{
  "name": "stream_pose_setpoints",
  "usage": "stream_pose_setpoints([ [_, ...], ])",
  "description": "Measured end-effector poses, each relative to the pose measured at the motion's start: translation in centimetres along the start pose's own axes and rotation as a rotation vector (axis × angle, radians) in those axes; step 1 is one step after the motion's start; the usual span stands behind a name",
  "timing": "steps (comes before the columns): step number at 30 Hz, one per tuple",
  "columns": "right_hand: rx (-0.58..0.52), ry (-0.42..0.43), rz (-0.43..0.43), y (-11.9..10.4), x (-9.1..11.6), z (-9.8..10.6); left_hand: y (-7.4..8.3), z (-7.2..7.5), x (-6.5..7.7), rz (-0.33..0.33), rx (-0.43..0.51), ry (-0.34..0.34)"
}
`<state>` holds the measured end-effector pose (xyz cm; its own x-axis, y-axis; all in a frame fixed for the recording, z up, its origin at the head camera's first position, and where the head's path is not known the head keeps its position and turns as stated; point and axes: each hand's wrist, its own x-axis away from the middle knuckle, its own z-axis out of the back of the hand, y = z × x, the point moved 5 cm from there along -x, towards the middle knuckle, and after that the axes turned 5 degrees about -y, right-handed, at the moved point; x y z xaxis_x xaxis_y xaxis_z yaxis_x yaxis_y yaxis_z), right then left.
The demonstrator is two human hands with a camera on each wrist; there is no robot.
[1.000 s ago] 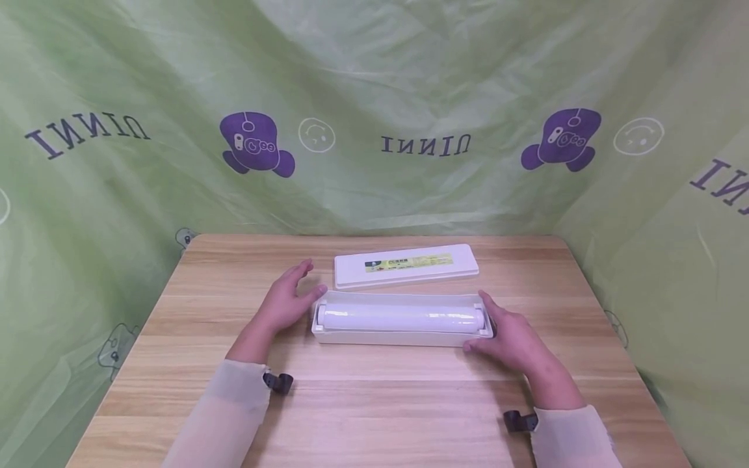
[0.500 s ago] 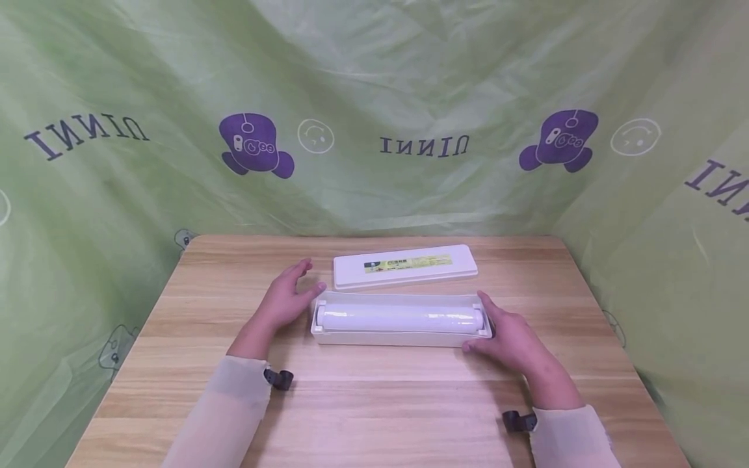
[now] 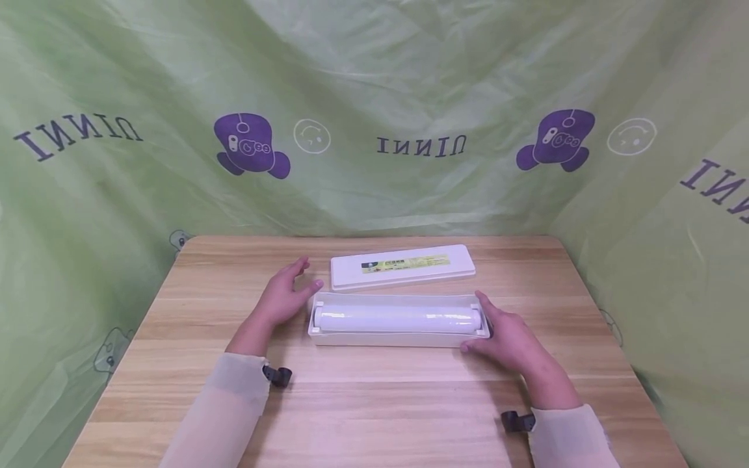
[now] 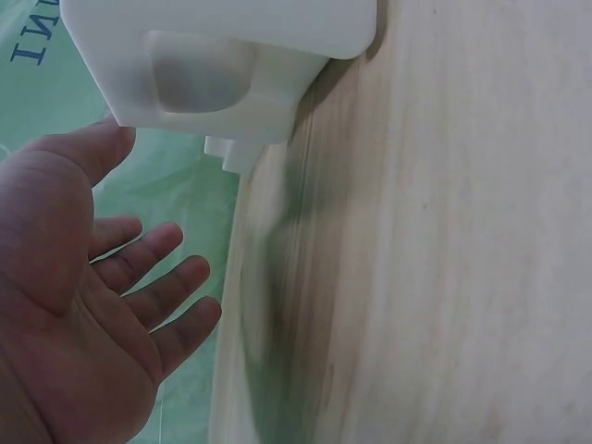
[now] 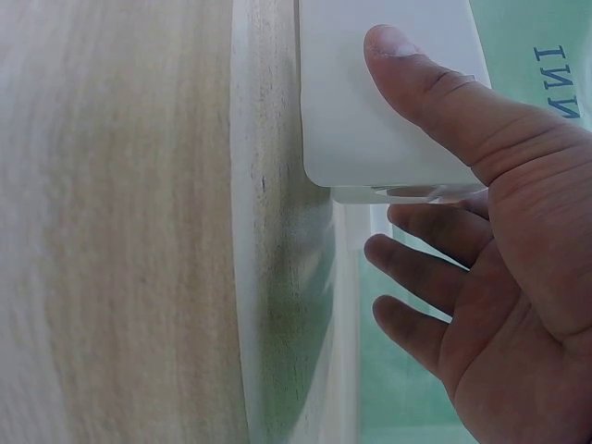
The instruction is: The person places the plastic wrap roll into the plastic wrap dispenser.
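Observation:
A long white cling film box lies on the table without its cover, and a shiny cling film roll rests inside it. At the box's right end, my right hand grips it, the thumb on the front wall and the other fingers around the end toward the back. My left hand stays at the left end with spread, relaxed fingers. In the left wrist view, the left thumb is right at the box's corner, while the other fingers hold nothing. Behind the box lies its white lid, bearing a yellow-green label.
The wood-grain table reaches back to a green curtain printed with purple figures, which also hangs on both sides. Each wrist carries a small black camera mount, such as the left mount.
The whole scene sits slightly farther left in the head view. The left thumb appears a little higher over the box's corner; the right hand keeps its hold.

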<state>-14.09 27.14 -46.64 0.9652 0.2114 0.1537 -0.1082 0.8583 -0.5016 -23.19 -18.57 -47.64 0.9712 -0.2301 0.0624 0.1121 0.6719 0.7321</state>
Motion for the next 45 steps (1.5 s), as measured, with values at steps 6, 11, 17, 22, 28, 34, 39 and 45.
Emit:
stream_pose_setpoints([
  [6, 0.014, -0.003, -0.004, -0.1, 0.0, -0.1, -0.2, 0.0, -0.2, 0.009, 0.002, -0.006],
  [11, 0.016, -0.001, -0.004, -0.2, 0.0, 0.0, -0.5, -0.1, -0.6, 0.0, -0.012, -0.004],
  [17, 0.014, -0.005, -0.008, -0.2, 0.0, 0.0, -0.7, -0.2, -1.1, 0.004, -0.004, -0.022],
  [22, 0.012, -0.008, -0.012, -0.2, -0.1, 0.0, -0.5, -0.3, -1.4, 0.006, -0.006, -0.03],
  [28, 0.015, -0.022, -0.031, 0.0, -0.2, -0.1, -0.4, -0.6, -2.0, -0.025, -0.027, -0.032],
  [34, 0.014, -0.031, -0.035, 0.0, -0.2, -0.2, -0.6, -0.9, -2.6, -0.037, -0.043, -0.026],
  [39, 0.011, -0.027, -0.035, 0.1, -0.2, -0.2, -0.8, -1.2, -3.0, -0.034, -0.043, -0.039],
  [45, 0.007, -0.024, -0.029, 0.1, -0.2, -0.3, -1.0, -1.4, -3.3, -0.037, -0.045, -0.055],
])
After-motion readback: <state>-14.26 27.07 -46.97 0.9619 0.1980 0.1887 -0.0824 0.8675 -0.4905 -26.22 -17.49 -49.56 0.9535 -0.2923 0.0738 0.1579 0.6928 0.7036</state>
